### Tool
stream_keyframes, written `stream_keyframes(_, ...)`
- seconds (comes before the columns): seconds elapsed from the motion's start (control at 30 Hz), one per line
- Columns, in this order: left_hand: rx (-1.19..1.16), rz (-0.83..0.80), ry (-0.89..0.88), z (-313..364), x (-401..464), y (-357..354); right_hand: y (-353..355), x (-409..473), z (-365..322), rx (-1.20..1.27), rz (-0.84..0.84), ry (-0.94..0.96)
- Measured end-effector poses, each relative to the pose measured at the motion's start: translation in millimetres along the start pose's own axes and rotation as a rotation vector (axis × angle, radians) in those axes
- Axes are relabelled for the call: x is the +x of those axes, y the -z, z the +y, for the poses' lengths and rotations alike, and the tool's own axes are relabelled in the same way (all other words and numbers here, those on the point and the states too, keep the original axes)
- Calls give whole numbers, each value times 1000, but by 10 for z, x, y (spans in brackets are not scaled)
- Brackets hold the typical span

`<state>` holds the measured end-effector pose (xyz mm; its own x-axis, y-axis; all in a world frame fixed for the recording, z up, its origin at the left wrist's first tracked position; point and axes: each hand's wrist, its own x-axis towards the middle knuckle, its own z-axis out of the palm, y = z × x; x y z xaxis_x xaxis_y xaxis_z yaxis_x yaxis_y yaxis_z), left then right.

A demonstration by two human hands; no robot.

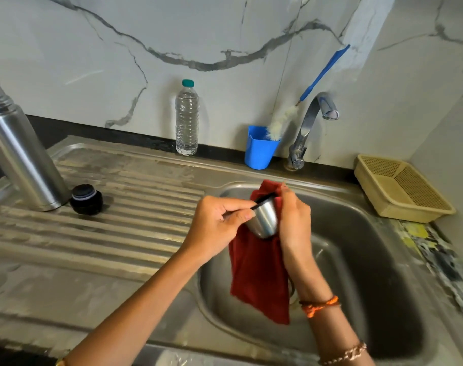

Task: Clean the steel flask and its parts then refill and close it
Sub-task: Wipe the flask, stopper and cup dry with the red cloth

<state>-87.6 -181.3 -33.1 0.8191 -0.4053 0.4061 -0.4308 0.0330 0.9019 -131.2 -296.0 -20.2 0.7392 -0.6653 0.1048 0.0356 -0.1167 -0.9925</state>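
Steel sink unit [135,233] carries everything: ribbed drainboard on the left, basin on the right. Tall brushed-steel flask body [22,159] stands upright at the drainboard's far-left corner, mouth open, no stopper on. Round black plastic stopper [86,198] sits just beside its base on the ribs, touching or nearly so. Clear plastic water bottle w/ teal cap [187,118] stands at the back edge, looks full. Blue plastic tumbler [259,147] holding a blue-handled white bottle brush [322,72] is at the back edge next to the chrome tap [308,128], no water visible from the spout. Beige plastic mesh basket [399,187] sits at the counter's right back corner.

Progress, my guess: washing prob done, now at the drying stage, cup lid being wiped. Left to do: maybe wipe stopper and body, refill (likely from the bottle), fit stopper, screw cup on.

Over the basin's near-left part, dark red cloth [259,273] hangs down from the hands. Small steel cup lid w/ black rim [263,219] is held tilted, mouth up-left.

Left hand [220,220]: fingers curled, thumb and fingers pinching the cup at its rim. Right hand [293,220]: curled round the cloth, pressing it against the cup's far side; can't tell if cloth goes inside the cup
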Motion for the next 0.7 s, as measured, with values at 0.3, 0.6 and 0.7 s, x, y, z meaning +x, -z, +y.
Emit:
stream_keyframes(0.3,-103,-7,88,-127,-11,25,11,141,106,180,-188,-188)
stream_keyframes(0.6,156,41,-101,6,52,-71,-128,-80,201,-122,230,328)
stream_keyframes(0.7,-101,88,50,3,-6,-88,-78,-39,134,12,178,254)
